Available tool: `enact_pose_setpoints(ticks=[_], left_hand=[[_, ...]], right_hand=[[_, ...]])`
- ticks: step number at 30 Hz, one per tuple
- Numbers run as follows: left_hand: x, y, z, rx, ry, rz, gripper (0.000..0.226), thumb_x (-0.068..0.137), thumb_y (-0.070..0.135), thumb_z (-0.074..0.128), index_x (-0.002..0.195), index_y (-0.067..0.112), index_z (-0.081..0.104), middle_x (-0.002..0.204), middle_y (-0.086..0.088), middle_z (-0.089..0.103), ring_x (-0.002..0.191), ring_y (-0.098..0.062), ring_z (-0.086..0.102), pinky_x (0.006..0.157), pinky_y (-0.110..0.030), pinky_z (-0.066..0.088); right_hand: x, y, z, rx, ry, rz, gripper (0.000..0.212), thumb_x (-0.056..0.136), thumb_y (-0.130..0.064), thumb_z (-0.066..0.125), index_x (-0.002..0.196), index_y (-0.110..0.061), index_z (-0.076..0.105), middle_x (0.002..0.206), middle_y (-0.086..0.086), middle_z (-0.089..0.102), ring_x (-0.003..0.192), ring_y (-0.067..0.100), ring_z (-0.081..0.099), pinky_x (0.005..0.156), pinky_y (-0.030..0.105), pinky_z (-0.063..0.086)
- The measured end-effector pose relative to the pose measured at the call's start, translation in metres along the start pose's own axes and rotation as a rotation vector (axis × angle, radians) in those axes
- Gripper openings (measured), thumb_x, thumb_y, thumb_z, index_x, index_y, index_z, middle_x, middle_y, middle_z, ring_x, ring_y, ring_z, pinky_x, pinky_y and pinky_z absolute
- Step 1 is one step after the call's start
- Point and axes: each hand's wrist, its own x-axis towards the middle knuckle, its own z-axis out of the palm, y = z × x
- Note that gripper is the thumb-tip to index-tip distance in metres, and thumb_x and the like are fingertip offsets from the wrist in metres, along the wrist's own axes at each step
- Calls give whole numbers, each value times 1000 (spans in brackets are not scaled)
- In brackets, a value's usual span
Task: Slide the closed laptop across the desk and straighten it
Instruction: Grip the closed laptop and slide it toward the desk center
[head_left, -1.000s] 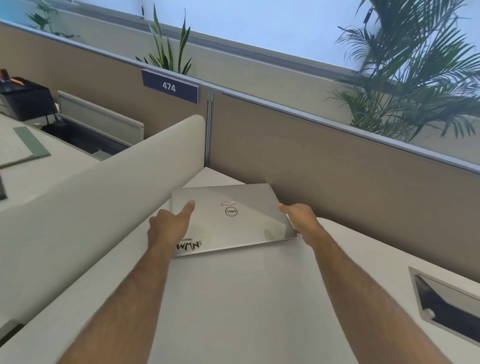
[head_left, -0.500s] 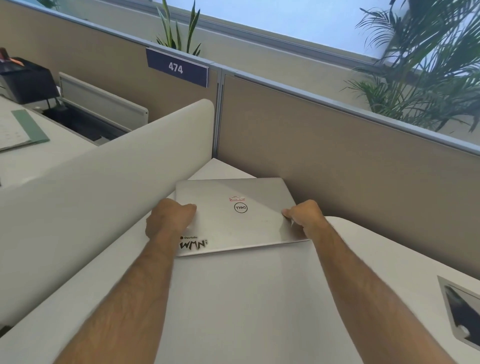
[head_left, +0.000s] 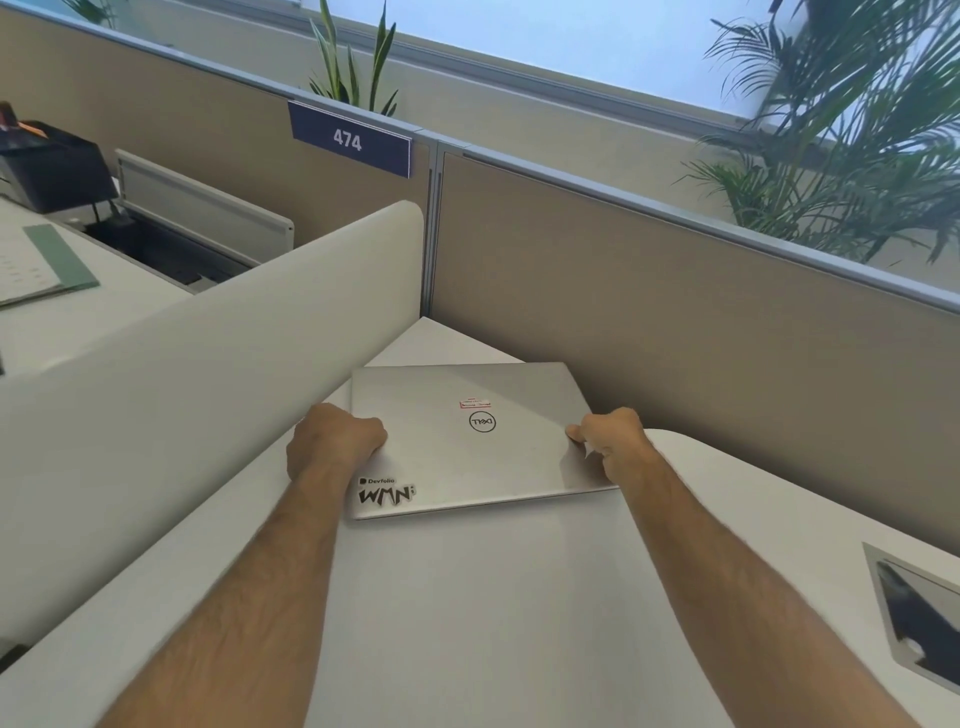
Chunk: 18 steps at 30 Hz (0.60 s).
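A closed silver laptop (head_left: 467, 457) with a round logo and stickers lies flat on the white desk (head_left: 467, 613), in the far corner where the partitions meet. It sits slightly askew to the back wall. My left hand (head_left: 332, 447) grips its left edge, fingers curled over the lid. My right hand (head_left: 610, 441) grips its right edge, with the thumb on top of the lid.
A white curved divider (head_left: 208, 374) runs along the left side. A tan partition (head_left: 675, 312) closes the back, with a sign reading 474 (head_left: 348, 139). A metal cable hatch (head_left: 919, 618) is set in the desk at the right. Plants (head_left: 841, 145) stand behind the partition.
Both hands were open and reaching over the laptop a second ago; now they are closed on its left and right edges. The laptop has hardly shifted on the desk.
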Motion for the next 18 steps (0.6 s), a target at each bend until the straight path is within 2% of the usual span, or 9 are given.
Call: enact_pose_setpoints(ticks=[2, 5, 8, 11, 15, 18], left_hand=[[-6, -3, 0, -9, -6, -3, 27, 70, 25, 75, 81, 4, 64, 85, -14, 71, 80, -36, 70, 63, -32, 46], [-18, -9, -1, -21, -24, -3, 27, 67, 26, 76, 71, 7, 56, 74, -11, 66, 74, -35, 68, 58, -30, 43], [-32, -14, -4, -31, -34, -1, 29, 65, 26, 76, 68, 9, 53, 66, -9, 62, 67, -32, 65, 51, -28, 38], [-49, -19, -10, -41, -40, -4, 28, 63, 27, 76, 67, 9, 55, 64, -8, 62, 61, -29, 63, 47, -26, 35], [-74, -25, -19, -70, -49, 2, 28, 62, 29, 76, 67, 9, 56, 64, -8, 64, 62, -29, 65, 49, -26, 39], [-93, -30, -27, -100, -55, 3, 27, 64, 30, 75, 67, 9, 60, 63, -8, 66, 56, -27, 66, 51, -26, 46]], right_hand=[[-6, 5, -5, 7, -7, 5, 18, 73, -4, 74, 77, -1, 56, 71, 8, 56, 78, 32, 56, 69, 34, 46], [-18, 14, -15, 22, -8, 22, 25, 73, -6, 77, 89, -2, 58, 73, 8, 57, 79, 31, 57, 66, 33, 44], [-32, 22, -26, 37, 11, 53, 26, 72, -7, 78, 87, -1, 57, 71, 10, 56, 70, 28, 56, 65, 33, 44], [-47, 29, -38, 55, 33, 67, 26, 71, -7, 78, 85, 0, 57, 70, 10, 56, 70, 27, 55, 66, 33, 44], [-72, 36, -57, 62, 48, 77, 25, 72, -7, 77, 79, -2, 53, 69, 9, 54, 63, 23, 48, 66, 34, 42], [-93, 44, -71, 79, 51, 88, 24, 73, -6, 76, 78, -2, 53, 70, 9, 56, 69, 26, 54, 66, 34, 43]])
